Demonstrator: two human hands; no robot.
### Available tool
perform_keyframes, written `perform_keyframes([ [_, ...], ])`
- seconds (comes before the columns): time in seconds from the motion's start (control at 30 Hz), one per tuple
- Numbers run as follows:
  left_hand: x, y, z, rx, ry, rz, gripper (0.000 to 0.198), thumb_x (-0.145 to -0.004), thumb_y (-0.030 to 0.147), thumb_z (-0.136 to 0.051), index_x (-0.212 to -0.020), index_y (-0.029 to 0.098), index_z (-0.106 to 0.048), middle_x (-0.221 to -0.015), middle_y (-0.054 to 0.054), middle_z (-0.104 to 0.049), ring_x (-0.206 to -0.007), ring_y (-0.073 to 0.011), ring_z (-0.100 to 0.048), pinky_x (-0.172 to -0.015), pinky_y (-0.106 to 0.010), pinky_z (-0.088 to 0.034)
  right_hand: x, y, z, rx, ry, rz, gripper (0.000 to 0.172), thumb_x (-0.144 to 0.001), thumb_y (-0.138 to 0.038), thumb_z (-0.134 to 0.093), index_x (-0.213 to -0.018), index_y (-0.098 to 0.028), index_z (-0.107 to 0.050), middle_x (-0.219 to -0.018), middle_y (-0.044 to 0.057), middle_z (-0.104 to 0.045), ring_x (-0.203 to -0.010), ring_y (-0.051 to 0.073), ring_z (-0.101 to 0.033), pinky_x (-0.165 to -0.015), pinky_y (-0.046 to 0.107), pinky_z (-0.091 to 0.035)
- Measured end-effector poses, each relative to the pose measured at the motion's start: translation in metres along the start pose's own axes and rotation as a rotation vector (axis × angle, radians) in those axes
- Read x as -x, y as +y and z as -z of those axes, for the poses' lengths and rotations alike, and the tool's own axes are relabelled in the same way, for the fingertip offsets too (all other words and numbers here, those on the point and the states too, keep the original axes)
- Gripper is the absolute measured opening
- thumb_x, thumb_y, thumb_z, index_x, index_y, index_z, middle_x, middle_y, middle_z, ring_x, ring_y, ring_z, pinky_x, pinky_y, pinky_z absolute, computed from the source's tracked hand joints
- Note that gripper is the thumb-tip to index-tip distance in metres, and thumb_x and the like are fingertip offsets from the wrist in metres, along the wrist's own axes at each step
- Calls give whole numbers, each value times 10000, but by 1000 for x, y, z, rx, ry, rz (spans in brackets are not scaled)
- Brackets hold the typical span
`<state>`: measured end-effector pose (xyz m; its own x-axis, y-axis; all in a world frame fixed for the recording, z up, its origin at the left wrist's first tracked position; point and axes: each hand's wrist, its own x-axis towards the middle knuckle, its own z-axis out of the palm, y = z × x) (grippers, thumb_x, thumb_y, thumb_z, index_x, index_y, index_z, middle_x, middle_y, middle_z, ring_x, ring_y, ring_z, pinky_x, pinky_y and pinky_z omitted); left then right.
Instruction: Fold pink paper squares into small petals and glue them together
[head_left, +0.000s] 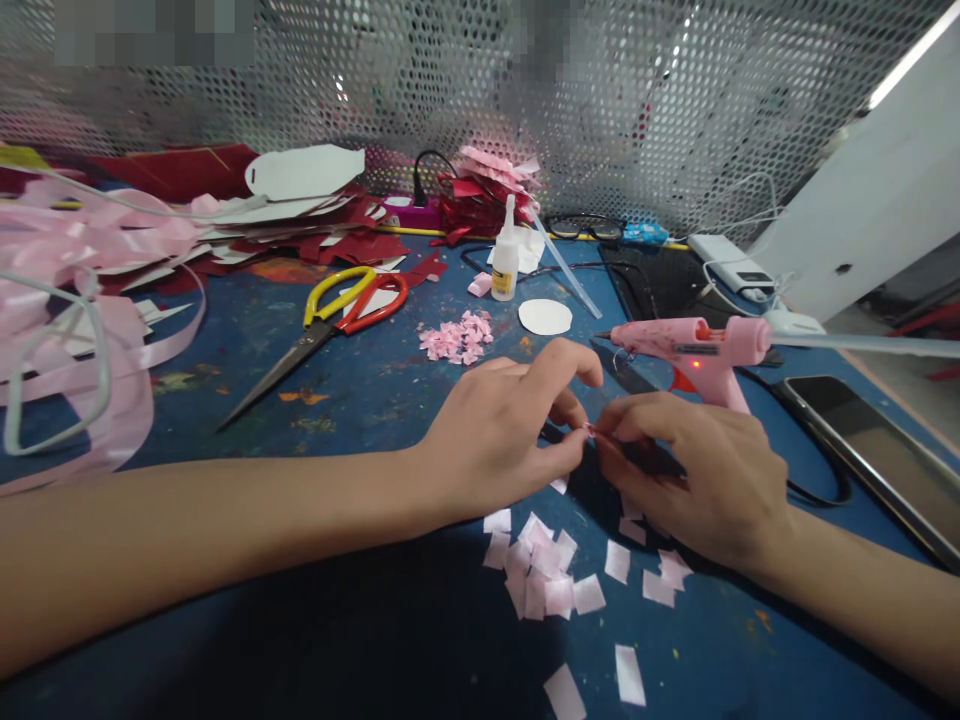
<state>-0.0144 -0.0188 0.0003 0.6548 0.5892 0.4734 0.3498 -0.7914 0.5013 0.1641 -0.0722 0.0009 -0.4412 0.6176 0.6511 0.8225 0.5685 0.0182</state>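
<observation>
My left hand (517,430) and my right hand (690,465) meet near the middle of the table, fingertips almost touching. Between them is a tiny pink piece (590,431), pinched by both hands and mostly hidden by the fingers; it resembles the pink paper squares. Loose pink squares (547,560) lie scattered just below my hands, some overlapping. Beyond my left hand sits a small heap of folded pink bits (456,338). A pink glue gun (690,345) with its red light on rests behind my right hand.
Scissors (322,325) with yellow and red handles lie left of centre. Behind stand a small glue bottle (505,260) and a white oval card (545,317). Pink ribbon (120,380) spreads at left. A phone (877,450) and a power bank (729,262) lie at right.
</observation>
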Motion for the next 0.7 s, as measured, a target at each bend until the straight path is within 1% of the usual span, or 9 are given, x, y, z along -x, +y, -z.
perform_keyframes([
  [0.27, 0, 1, 0, 8, 4, 9, 369, -730, 105, -637, -1006, 214, -418, -764, 95, -700, -734, -125, -692, -706, -259, -446, 1, 2, -1, -34, -2, 24, 165, -840, -121, -493, -693, -195, -482, -687, -35, -710, -446, 52, -591, -458, 180, -420],
  [0.43, 1, 2, 0, 22, 1, 30, 347, -734, 106, -625, -1001, 213, -431, -761, 80, -706, -729, -139, -696, -679, -264, -447, 2, 2, 1, -40, -39, 11, 143, -830, -116, -501, -714, -199, -491, -712, -35, -720, -465, 60, -603, -468, 195, -427],
  [0.7, 1, 3, 1, 34, 0, 55, 337, -732, 109, -621, -1007, 206, -450, -755, 77, -707, -729, -135, -697, -683, -269, -463, 1, 2, 0, -45, -35, 18, 142, -830, -103, -474, -739, -211, -488, -752, -36, -734, -473, 63, -611, -486, 201, -437],
])
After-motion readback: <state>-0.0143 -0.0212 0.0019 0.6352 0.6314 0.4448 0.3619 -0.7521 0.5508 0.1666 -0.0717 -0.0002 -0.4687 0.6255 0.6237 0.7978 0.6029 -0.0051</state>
